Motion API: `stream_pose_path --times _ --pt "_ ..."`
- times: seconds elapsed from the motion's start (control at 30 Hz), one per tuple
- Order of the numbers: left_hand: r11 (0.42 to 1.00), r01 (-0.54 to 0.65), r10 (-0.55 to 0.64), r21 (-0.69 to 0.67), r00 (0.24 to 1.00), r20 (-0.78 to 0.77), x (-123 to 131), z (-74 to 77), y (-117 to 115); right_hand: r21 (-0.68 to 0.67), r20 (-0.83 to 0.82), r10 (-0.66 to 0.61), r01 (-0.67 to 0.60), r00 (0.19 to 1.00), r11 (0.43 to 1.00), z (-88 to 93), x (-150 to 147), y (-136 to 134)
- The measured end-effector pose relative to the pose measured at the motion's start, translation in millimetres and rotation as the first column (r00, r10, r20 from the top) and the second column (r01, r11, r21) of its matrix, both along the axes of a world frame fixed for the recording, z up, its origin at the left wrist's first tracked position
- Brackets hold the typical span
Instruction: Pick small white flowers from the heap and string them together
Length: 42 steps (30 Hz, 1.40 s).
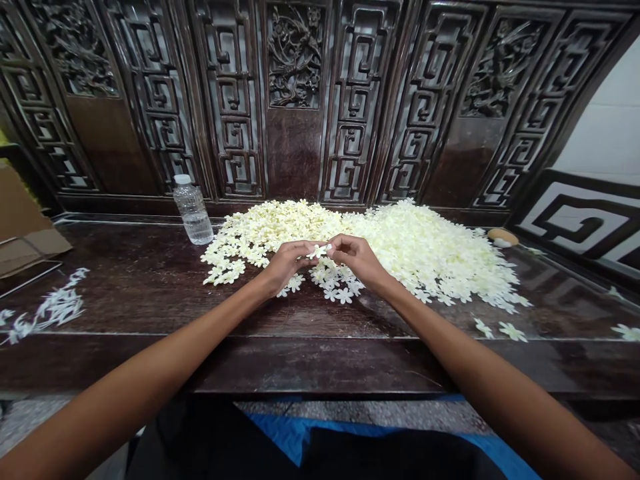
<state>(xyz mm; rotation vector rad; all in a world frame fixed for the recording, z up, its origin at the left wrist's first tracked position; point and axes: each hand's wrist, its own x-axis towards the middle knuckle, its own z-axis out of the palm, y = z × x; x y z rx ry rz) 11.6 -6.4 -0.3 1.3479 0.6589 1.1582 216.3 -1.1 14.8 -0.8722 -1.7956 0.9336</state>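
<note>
A big heap of small cream-white flowers (400,247) lies on the dark wooden table (150,293). My left hand (287,263) and my right hand (353,257) meet over the heap's near edge. Between their pinched fingertips they hold one white flower (320,251) together. Loose flowers (340,290) lie scattered just under my hands.
A clear plastic water bottle (193,210) stands left of the heap. A strand of white flowers (50,310) lies at the table's left end, beside a cardboard box (20,227). A small tan object (503,237) sits at the right. A carved dark wooden screen (300,100) rises behind.
</note>
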Motion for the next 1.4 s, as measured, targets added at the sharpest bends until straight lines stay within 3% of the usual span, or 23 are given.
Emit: stream_pose_path --times 0.27,0.47,0.77,0.97,1.17,1.4 --pt "1.0 -0.03 0.03 -0.004 1.0 0.007 1.7 0.6 -4.3 -0.059 0.036 -0.085 0.087 0.996 0.994 -7.8 -0.9 3.8" --pt "0.999 -0.027 0.027 -0.031 0.999 -0.019 3.3 0.5 -5.1 0.038 0.03 -0.165 0.164 0.986 0.986 -11.9 -1.6 6.0" --pt "0.999 -0.028 0.026 -0.017 0.997 -0.068 2.3 2.1 -5.3 -0.046 0.04 -0.079 0.081 0.996 0.996 -7.2 -4.3 0.3" --pt "0.999 -0.003 0.002 -0.041 0.999 -0.04 5.0 2.5 -7.1 -0.063 0.063 -0.132 0.136 0.989 0.989 -8.0 -3.9 -0.4" --pt "0.999 0.007 -0.006 -0.05 1.0 0.009 3.3 -0.3 -5.8 0.11 0.11 -0.235 0.223 0.966 0.969 -11.4 -3.2 0.6" --pt "0.996 0.008 -0.012 -0.091 0.999 -0.035 2.8 1.0 -6.6 0.133 0.08 -0.257 0.245 0.963 0.96 -9.3 -4.6 -1.0"
